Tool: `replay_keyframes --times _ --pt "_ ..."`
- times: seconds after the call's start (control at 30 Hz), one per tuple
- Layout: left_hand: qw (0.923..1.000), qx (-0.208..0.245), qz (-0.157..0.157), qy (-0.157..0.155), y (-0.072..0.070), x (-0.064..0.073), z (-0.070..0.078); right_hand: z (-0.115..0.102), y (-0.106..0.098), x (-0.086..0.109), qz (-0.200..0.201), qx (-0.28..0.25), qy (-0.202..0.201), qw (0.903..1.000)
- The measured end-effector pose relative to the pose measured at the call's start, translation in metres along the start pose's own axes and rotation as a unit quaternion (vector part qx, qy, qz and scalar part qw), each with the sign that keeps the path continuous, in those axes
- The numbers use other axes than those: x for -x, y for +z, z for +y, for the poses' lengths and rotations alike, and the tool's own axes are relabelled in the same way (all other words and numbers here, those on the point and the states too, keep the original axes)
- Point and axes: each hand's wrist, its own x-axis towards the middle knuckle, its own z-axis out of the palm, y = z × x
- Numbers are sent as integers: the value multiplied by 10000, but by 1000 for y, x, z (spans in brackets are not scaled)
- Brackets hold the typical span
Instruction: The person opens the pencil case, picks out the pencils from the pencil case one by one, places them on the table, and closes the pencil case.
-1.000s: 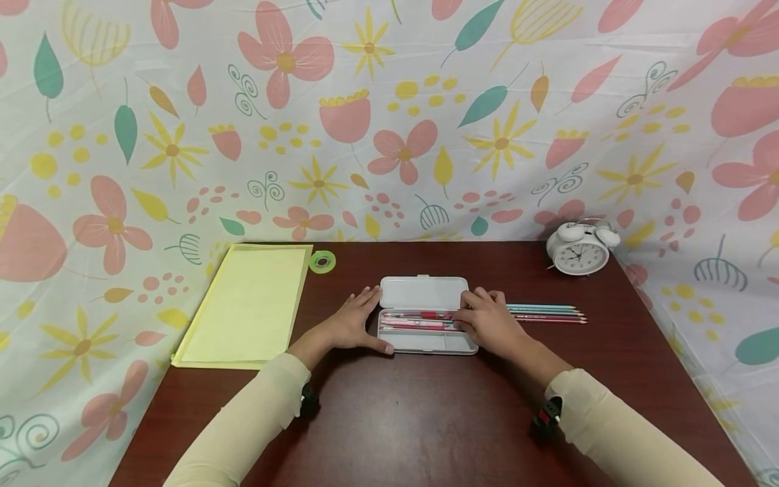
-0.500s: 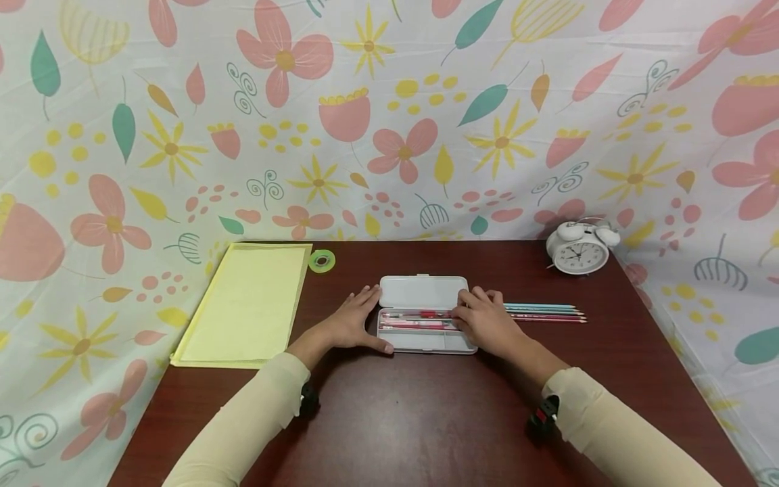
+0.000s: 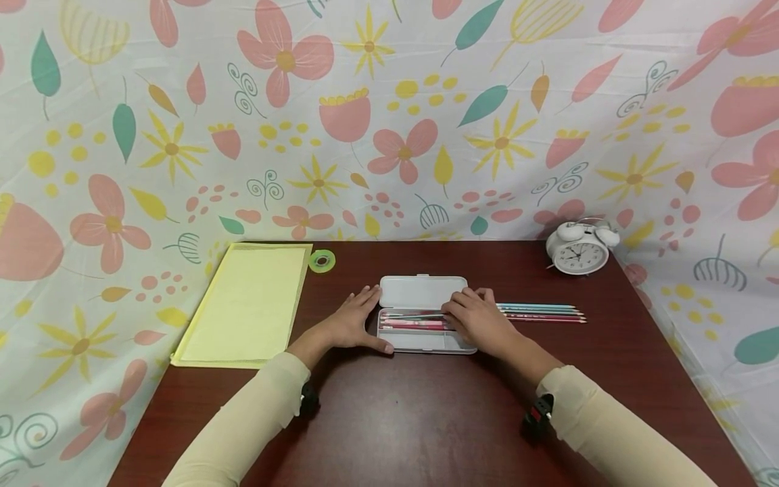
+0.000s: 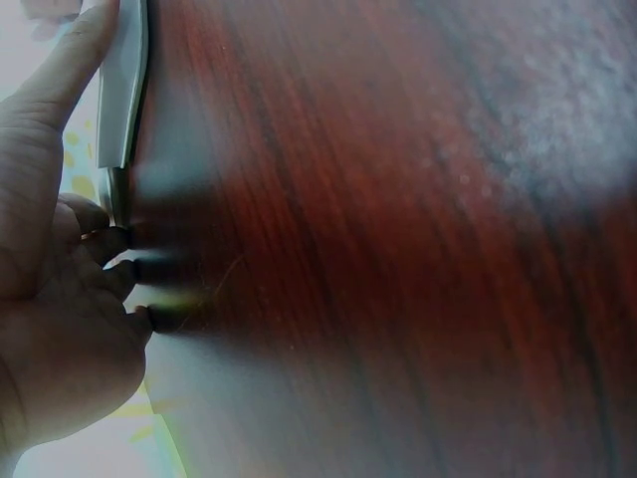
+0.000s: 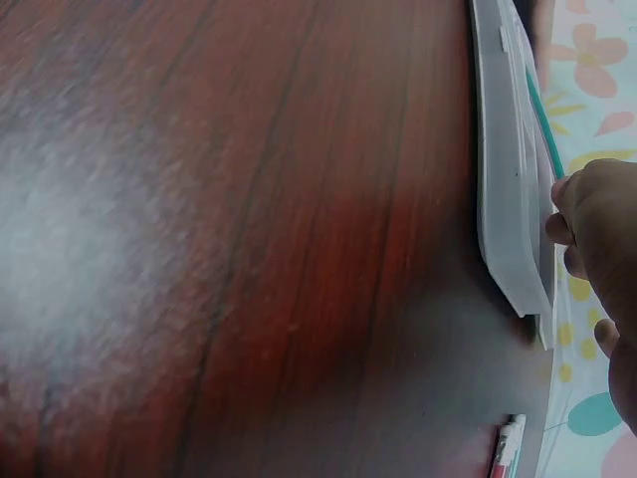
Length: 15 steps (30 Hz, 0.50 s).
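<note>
A white pencil case (image 3: 424,351) lies with its lid (image 3: 422,292) folded back. Several pencils and pens, mostly pink and red, fill its rear compartment; the front compartments (image 3: 411,341) hold nothing. My right hand (image 3: 482,323) is over the case's right end. Between its thumb and fingers it pinches a teal pencil (image 5: 544,127), which reaches leftward along the rear compartment. My left hand (image 3: 355,323) rests at the case's left end with fingers spread straight. Its thumb (image 4: 72,62) touches the front left corner of the case.
Several blue and dark red pencils (image 3: 544,313) lie side by side right of the case. A white alarm clock (image 3: 581,250) stands at the back right. On the left are a yellow folder (image 3: 246,308) and a green tape roll (image 3: 322,261). A flowered cloth hangs behind.
My right hand has moved a little to the left over the case, and the teal pencil now shows across the pens inside. The left hand stays in place.
</note>
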Motion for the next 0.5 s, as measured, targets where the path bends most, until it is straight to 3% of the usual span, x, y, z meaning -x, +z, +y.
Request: replay_keyframes --times 0.5 --pt "10000 90 9 15 2 -2 -3 -31 14 -32 -148 437 -138 9988"
